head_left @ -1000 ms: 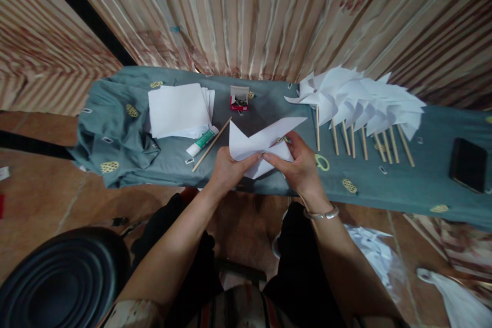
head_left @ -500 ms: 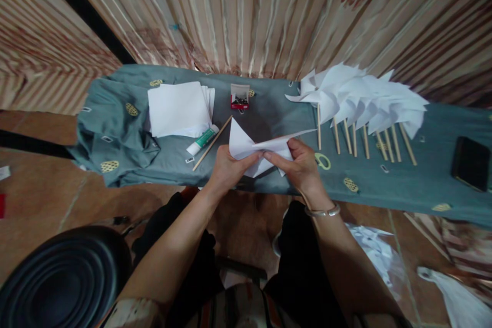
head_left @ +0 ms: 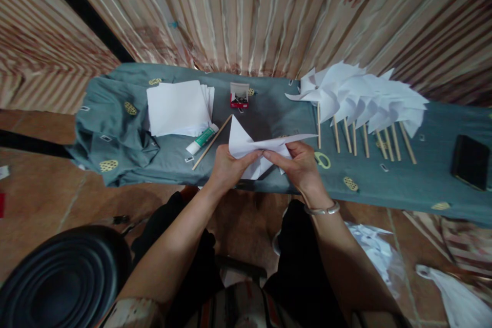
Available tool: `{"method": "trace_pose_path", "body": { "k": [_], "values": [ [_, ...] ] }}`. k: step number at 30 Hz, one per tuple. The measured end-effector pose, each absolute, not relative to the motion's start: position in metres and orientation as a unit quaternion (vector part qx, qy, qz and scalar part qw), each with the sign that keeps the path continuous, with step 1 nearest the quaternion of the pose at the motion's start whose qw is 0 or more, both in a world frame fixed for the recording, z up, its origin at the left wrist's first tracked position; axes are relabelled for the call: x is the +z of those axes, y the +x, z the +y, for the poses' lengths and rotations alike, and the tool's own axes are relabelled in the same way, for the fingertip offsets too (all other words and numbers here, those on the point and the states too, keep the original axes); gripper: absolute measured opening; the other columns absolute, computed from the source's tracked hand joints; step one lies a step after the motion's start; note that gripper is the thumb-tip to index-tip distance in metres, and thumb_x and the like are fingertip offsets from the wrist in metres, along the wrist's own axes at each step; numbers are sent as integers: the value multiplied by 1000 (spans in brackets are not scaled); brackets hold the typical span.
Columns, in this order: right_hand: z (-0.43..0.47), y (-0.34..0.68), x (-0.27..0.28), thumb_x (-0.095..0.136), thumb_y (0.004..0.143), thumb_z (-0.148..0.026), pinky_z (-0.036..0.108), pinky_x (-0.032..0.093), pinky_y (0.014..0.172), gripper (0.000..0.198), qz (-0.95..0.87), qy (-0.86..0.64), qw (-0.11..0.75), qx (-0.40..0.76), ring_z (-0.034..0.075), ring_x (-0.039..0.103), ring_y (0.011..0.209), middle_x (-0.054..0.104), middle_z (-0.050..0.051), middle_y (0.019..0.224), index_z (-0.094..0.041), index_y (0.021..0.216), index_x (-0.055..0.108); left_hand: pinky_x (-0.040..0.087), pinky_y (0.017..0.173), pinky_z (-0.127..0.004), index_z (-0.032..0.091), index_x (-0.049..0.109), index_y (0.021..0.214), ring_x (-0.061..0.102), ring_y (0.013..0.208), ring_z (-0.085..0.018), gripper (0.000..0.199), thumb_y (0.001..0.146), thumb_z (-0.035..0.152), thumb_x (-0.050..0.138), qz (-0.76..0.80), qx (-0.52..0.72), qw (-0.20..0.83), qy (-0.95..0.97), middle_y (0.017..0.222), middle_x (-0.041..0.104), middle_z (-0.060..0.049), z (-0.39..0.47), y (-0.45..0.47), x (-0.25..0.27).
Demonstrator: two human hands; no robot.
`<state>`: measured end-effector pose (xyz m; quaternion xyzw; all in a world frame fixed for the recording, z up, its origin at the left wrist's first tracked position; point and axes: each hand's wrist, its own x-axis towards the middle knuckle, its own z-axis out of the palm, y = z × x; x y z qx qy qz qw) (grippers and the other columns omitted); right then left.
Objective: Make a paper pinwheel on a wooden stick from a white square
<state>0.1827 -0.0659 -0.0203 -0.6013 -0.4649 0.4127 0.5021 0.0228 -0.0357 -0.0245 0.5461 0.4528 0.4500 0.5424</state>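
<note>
A white paper pinwheel (head_left: 240,139), its corners folded in, is held above the near edge of the cloth-covered table. My left hand (head_left: 229,166) grips its left side, the thumb pressed on the centre. On the other side my right hand (head_left: 300,164) pinches it too, both thumb tips meeting in the middle. Whatever lies under the thumbs is hidden. Just left of my hands rest a wooden stick (head_left: 212,142) and a green and white glue tube (head_left: 202,138). Behind them stands a small open red box (head_left: 239,102) of dark metal pieces, too small to name.
A stack of white paper (head_left: 177,110) lies at the left. Overlapping finished pinwheels on sticks (head_left: 365,95) fill the back right. Scissors with a green handle (head_left: 323,160) lie beside my right hand, and a black phone (head_left: 471,163) at the far right. A black round stool (head_left: 63,277) stands lower left.
The right-hand flap of the paper has shifted slightly and shows more of its face. Both hands keep their grip at the centre, almost unmoved.
</note>
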Motion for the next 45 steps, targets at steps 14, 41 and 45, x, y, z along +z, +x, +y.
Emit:
{"method": "trace_pose_path", "body": {
  "k": [14,41,45],
  "values": [
    [-64,182,-19,78,62,-38,32,51,60,20,-470,-600,499,413,19,61,65,73,1,72,-22,73,74,57,65,-28,12,76,78,70,70,-20,23,66,32,75,466,438,537,550,78,77,-6,-35,22,-24],
    [-65,187,-27,80,62,-47,34,55,63,29,-446,-598,500,439,21,67,65,75,4,73,-21,73,74,57,78,-35,12,74,92,72,81,-24,43,64,45,78,404,389,641,524,92,77,-11,-42,14,-19],
    [-64,201,-32,83,59,-48,37,57,70,34,-416,-595,532,435,22,69,68,77,4,77,-20,77,75,56,81,-39,13,68,114,71,88,-26,60,80,60,57,415,413,591,555,98,75,-13,-26,1,-21]
  ]
}}
